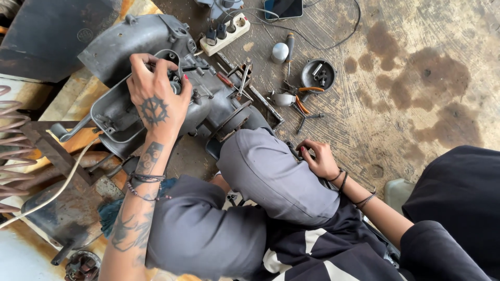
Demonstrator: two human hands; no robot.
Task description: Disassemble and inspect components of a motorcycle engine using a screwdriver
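My left hand (156, 99), tattooed on its back, reaches down onto a grey metal engine casing (120, 47) that lies on the floor. Its fingers curl around a small round part at the casing's opening (174, 83). My right hand (319, 158) rests low beside my bent knee in grey trousers (271, 171), fingers curled over something dark on the floor; what it holds is hidden. Both wrists wear thin bracelets.
Behind the casing lie a white power strip (225, 32), a phone (284, 8), a screwdriver (289, 49), a round metal cap (279, 52), a dark round cover with bolts (318, 75) and orange-handled pliers (301, 102). A rusty coil spring (10, 151) sits at left. The floor shows oil stains (432, 78).
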